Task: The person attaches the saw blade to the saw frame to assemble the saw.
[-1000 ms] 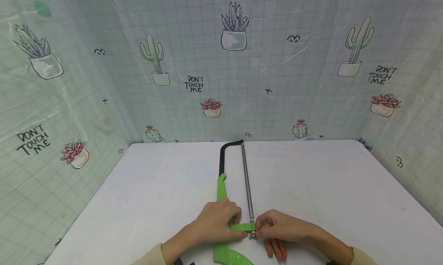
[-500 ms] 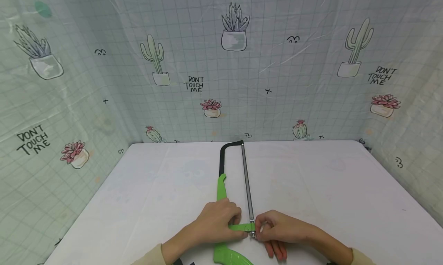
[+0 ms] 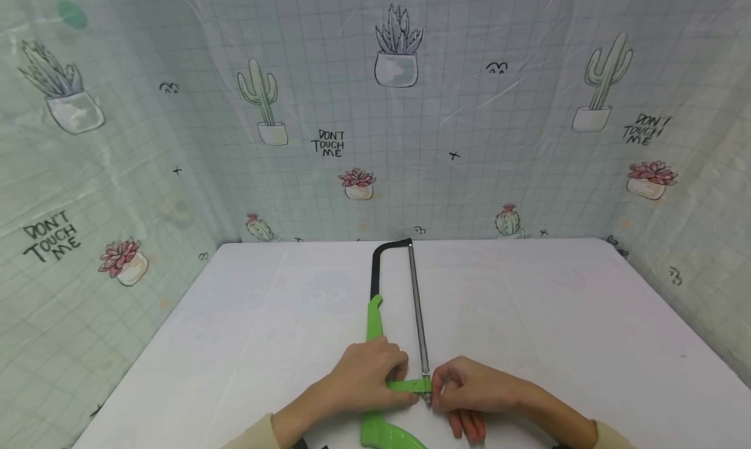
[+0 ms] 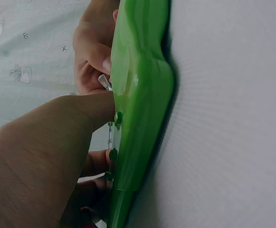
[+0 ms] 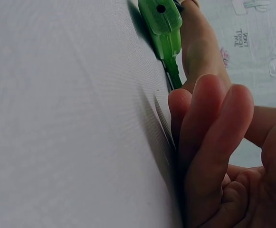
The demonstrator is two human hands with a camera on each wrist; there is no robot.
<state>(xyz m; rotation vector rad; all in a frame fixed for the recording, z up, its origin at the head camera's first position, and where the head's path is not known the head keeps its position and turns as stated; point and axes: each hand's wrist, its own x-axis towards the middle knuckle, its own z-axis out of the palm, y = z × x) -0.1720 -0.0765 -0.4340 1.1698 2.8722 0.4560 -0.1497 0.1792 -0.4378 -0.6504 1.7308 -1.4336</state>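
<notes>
A hacksaw (image 3: 375,322) with a green handle and a black front frame lies flat on the white table, its blade (image 3: 418,305) on the right side. My left hand (image 3: 369,377) grips the green frame, thumb and fingers around the short green crossbar (image 3: 407,385). At the near end of the blade, my right hand (image 3: 478,384) pinches a small metal wing nut (image 3: 427,400) between thumb and index finger. Its other fingers (image 5: 209,123) extend low over the tabletop. In the left wrist view, the green handle (image 4: 145,90) hides part of both hands, and the wing nut (image 4: 104,81) shows by the right thumb.
The white table (image 3: 540,318) stretches out on both sides of the saw. A cloth with cactus prints (image 3: 446,110) hangs behind and along the sides. Small black pieces (image 3: 300,444) show at the bottom edge beside the left forearm.
The wing nut has turned a little between my right thumb and index finger. My left hand and the hacksaw stay in place; the head view has shifted very slightly.
</notes>
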